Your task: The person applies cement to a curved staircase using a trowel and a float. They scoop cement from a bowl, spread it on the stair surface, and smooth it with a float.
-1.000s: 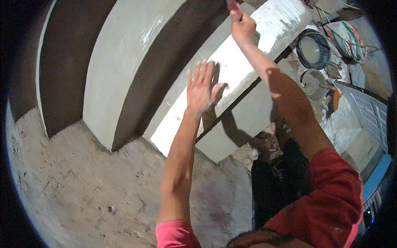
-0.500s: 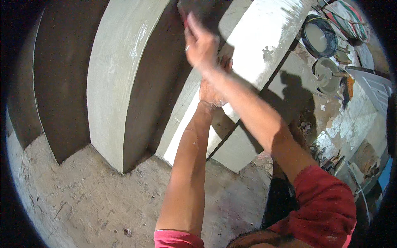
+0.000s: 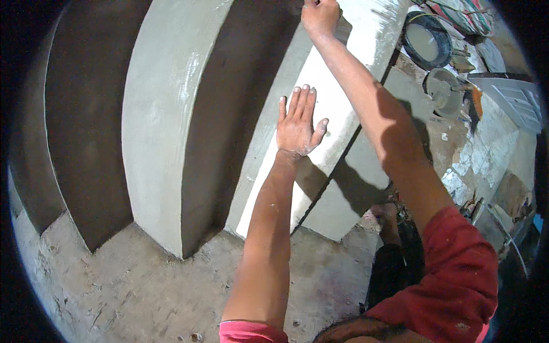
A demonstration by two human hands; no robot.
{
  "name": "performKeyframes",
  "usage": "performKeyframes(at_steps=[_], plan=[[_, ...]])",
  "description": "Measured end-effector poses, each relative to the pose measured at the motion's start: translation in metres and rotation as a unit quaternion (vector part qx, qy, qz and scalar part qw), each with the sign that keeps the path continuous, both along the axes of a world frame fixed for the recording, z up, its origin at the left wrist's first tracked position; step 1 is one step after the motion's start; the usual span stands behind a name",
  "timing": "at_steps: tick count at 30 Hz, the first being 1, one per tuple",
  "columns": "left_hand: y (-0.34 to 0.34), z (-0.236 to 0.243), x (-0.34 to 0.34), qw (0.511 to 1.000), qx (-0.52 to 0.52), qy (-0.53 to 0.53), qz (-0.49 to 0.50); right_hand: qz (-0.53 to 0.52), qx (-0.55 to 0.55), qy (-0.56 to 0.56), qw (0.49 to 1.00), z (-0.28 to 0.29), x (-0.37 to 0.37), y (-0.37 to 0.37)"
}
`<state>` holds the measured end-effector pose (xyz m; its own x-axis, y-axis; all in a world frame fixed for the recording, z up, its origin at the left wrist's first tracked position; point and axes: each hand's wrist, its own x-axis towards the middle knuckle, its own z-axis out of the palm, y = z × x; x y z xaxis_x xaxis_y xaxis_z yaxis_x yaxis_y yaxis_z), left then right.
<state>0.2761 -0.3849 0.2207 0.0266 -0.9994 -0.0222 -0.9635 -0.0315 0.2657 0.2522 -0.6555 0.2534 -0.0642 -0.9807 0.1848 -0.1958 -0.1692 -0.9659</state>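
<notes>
My left hand point(image 3: 296, 126) lies flat, fingers stretched out and thumb apart, on a long, brightly lit white board-like piece point(image 3: 337, 86). Under and beside that piece runs a smooth grey plastered surface point(image 3: 251, 154). My right hand point(image 3: 321, 18) is farther off, at the top edge of the view, near the far part of the white piece. Its fingers are curled closed, and the picture's edge cuts off what they hold. To the left stand curved, step-like plastered blocks, one pale grey point(image 3: 157, 120) with a wet sheen, others dark in shadow point(image 3: 86, 126).
At the far right are a black bucket point(image 3: 445, 57) with greyish liquid and a smaller grey tub point(image 3: 437, 106). A white slatted plastic piece point(image 3: 512, 103) and scattered debris lie near them. Rough bare floor point(image 3: 143, 291) spreads in front of the blocks.
My right hand has swung right and away toward the top edge, uncovering my left hand. The thin, partly red tool seen in it before is out of view. My left hand stays on the white piece.
</notes>
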Motion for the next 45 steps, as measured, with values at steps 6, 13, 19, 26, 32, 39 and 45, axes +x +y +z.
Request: performKeyframes(at_steps=[6, 13, 19, 26, 32, 39, 45], plan=[[0.003, -0.004, 0.006, 0.993, 0.089, 0.077, 0.030, 0.125, 0.043, -0.055, 0.990, -0.022, 0.036, 0.130], [0.001, -0.006, 0.005, 0.998, 0.014, 0.053, 0.023, 0.208, 0.097, -0.049, 0.972, 0.013, -0.022, 0.232], [0.000, -0.005, 0.007, 1.000, -0.004, 0.017, 0.005, 0.029, 0.061, -0.075, 0.995, 0.022, 0.011, 0.083], [-0.001, -0.015, 0.002, 0.994, -0.096, 0.042, 0.016, 0.358, -0.040, -0.119, 0.925, 0.025, -0.011, 0.224], [0.003, -0.011, 0.004, 0.992, -0.021, -0.127, 0.011, 0.524, -0.017, -0.029, 0.851, -0.005, -0.033, 0.206], [0.001, 0.005, 0.005, 0.999, 0.027, 0.033, 0.023, 0.330, 0.148, 0.027, 0.932, 0.000, -0.043, 0.043], [-0.005, 0.010, 0.007, 0.998, 0.038, 0.043, 0.025, 0.297, 0.071, 0.049, 0.951, 0.028, -0.073, 0.052]])
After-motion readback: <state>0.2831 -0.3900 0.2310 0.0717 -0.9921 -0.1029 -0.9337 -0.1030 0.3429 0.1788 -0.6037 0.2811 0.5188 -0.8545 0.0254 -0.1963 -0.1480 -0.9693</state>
